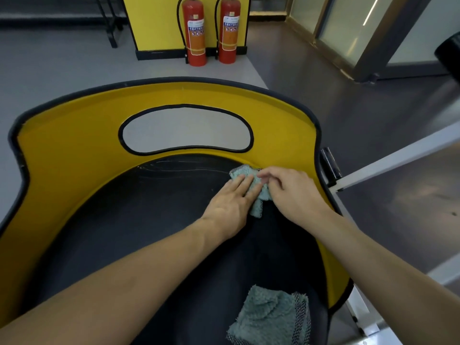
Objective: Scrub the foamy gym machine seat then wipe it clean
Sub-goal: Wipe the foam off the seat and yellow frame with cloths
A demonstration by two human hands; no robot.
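The black padded seat lies inside a yellow shell with a dark rim and an oval opening. Thin wet streaks show on the seat's far edge. A teal cloth sits bunched at the seat's far right, against the yellow shell. My left hand presses flat on the cloth's left side, fingers straight. My right hand pinches the cloth's right side with bent fingers. A second teal cloth lies loose on the near part of the seat.
Two red fire extinguishers stand on the grey floor against a yellow pillar beyond the seat. A white machine bar with a black bracket runs off to the right. Glass doors in a metal frame fill the far right.
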